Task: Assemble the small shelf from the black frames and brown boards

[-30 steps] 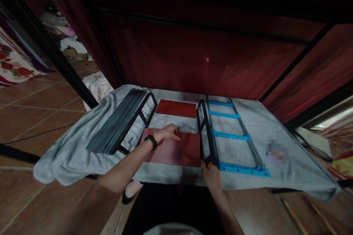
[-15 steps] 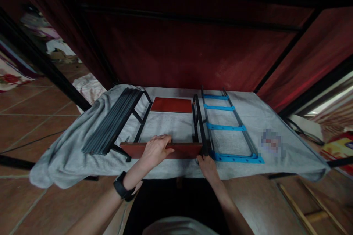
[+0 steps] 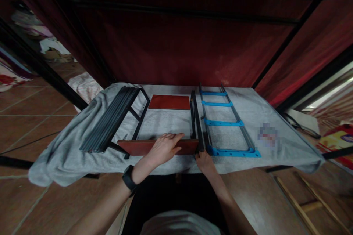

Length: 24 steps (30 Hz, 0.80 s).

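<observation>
A red board (image 3: 135,147) stands tilted up on its near edge on the grey cloth (image 3: 68,150), between two black metal frames. My left hand (image 3: 164,147) grips the board's top edge near its middle, fingers curled over it. My right hand (image 3: 203,161) holds the near end of the right black frame (image 3: 196,121), where it meets the board's right end. A second red board (image 3: 169,102) lies flat farther back between the frames. The left black frame (image 3: 139,117) runs along the board's left side.
A bundle of dark grey bars (image 3: 110,121) lies at the cloth's left. A frame with blue rungs (image 3: 223,122) lies to the right of the black frame. Red curtain panels stand behind. Tiled floor lies around, with wooden sticks (image 3: 300,200) at the lower right.
The near red board went from lying flat to standing on edge, and my left hand moved with it toward me. My right hand stayed at the frame's near end.
</observation>
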Motion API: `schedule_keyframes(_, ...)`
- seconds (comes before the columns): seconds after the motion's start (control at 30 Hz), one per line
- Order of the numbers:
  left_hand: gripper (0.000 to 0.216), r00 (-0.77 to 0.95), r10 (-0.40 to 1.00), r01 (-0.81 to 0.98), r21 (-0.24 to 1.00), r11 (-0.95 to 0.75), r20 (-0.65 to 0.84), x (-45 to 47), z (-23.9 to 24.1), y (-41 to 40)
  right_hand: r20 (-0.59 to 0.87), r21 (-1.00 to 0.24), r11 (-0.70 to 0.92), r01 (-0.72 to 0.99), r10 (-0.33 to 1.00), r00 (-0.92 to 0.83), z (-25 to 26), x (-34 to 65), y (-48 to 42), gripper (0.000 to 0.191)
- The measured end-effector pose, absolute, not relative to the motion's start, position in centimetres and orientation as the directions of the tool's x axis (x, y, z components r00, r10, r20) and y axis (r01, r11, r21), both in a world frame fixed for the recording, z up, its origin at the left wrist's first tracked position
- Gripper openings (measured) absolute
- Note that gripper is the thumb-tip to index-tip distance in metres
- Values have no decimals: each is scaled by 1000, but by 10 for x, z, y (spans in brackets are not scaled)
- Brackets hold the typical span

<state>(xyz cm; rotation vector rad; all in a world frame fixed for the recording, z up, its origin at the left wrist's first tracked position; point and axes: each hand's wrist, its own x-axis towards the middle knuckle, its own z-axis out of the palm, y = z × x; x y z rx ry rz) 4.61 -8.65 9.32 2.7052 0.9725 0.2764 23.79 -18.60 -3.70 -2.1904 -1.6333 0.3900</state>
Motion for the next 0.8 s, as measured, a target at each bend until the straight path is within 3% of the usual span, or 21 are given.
schedule_keyframes(0.27, 87, 915, 403, 387, 243, -889, 17, 79, 91, -92, -110, -554, -359, 751, 926, 361, -34, 239, -177, 48)
schedule_keyframes(0.57, 75, 950, 299, 313, 313, -897, -94, 96, 99, -78, -46, -726, -275, 630, 934, 354, -46, 255, -174, 44)
schedule_keyframes(0.8, 78, 937, 343, 344, 315, -884, -61, 93, 102, -73, -124, -919, -263, 294, 900, 419, -64, 263, -182, 19)
